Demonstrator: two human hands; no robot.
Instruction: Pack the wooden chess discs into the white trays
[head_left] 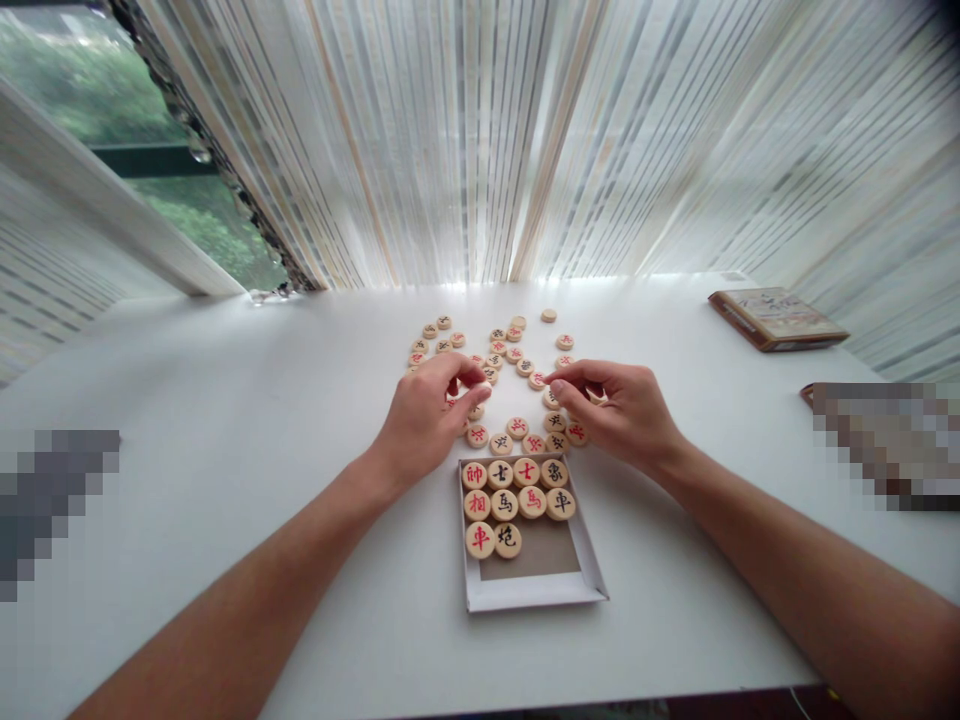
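Note:
Round wooden Chinese chess pieces (517, 428) with red or black characters lie scattered face up and face down on the white table. My left hand (427, 405) hovers over the left side of the scatter, thumb and fingertips drawn together in a pinch; what they hold, if anything, cannot be made out. Over the right side, my right hand (622, 405) has its thumb and index finger pinched close to a black-marked piece (551, 398). Just in front of the hands, a shallow open box (536, 592) holds two full rows of pieces and two more in a third row.
At the back right of the white table (300, 380) lies a flat decorated box (780, 318). A blurred-out object (885, 440) is nearer on the right, another dark one (52, 500) at the left edge. Striped curtains (450, 140) hang behind the table.

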